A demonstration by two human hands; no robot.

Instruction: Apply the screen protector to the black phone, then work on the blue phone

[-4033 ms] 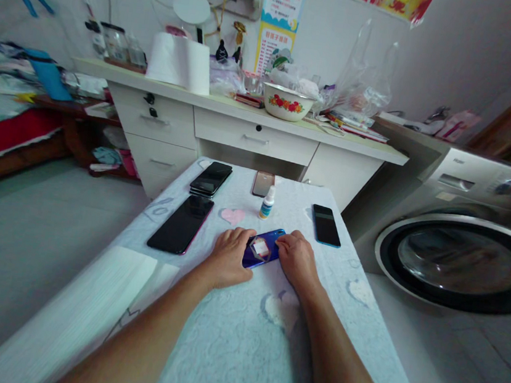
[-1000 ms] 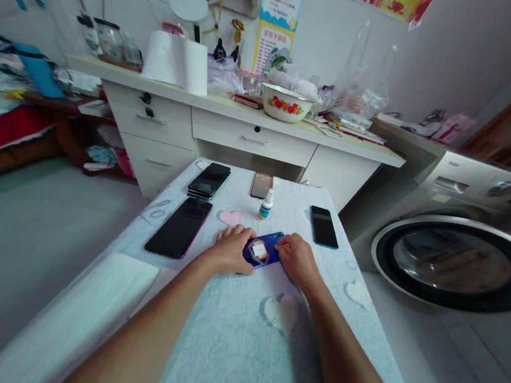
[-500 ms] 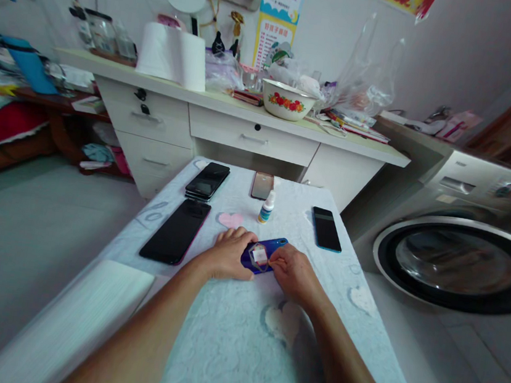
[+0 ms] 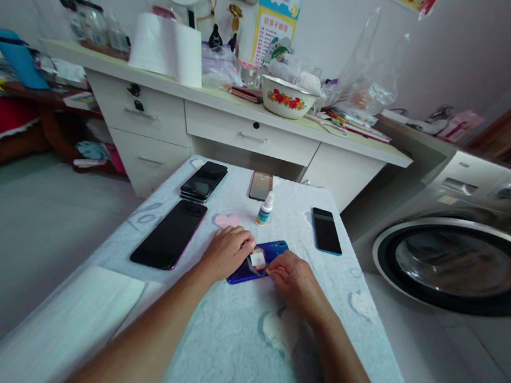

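A blue phone lies back side up on the table, its camera end to the upper right. On its back sits a sticker-like patch with a white square and a darker, clear-looking border. My left hand rests over the phone's left part, fingers curled, thumb and fingertips close together at the patch's upper left edge. What they pinch is too small to make out. From the right, my right hand pinches the patch's lower right edge. A small white spray bottle with a blue-and-yellow label stands just behind the phone.
Left of my hands lie a large black phone and a phone stack. A brownish phone lies at the back, another black phone to the right. A white desk stands behind, a washing machine at right.
My left hand has let go of the phone's left end, which now shows, and its thumb has moved up to the patch. My right hand stays at the patch's right edge.
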